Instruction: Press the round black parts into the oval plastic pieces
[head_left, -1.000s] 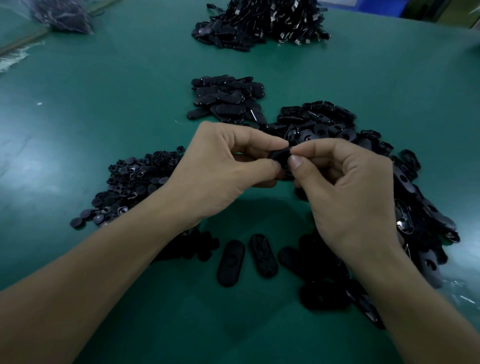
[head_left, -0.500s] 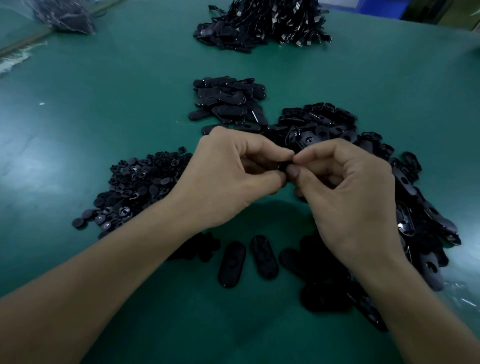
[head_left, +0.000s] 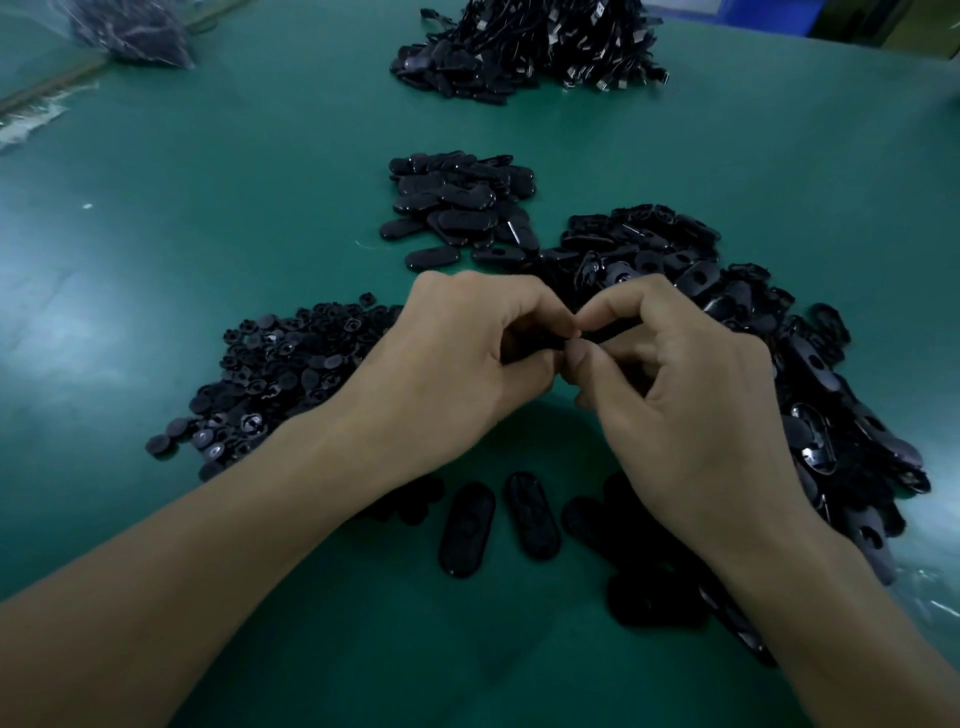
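Over the last second the two hands have drawn tighter together. The left hand (head_left: 457, 364) and the right hand (head_left: 691, 395) now meet fingertip to fingertip. Thumbs and forefingers are clamped from both sides on the small black plastic piece (head_left: 545, 340) held just above the green tabletop (head_left: 208, 208). That piece showed plainly between the fingers a moment ago, and now only a dark sliver is visible. Whether the round part is already seated cannot be told. The closing pinch suggests the press is under way or just finishing, so this piece is probably near done.

The supplies lie as before. The heap of small round black parts (head_left: 280, 369) sits just left of the left hand. The spread of black oval plastic pieces (head_left: 727, 270) runs beyond and right of the right hand. A smaller stack of black ovals (head_left: 462, 208) lies farther ahead of both hands.
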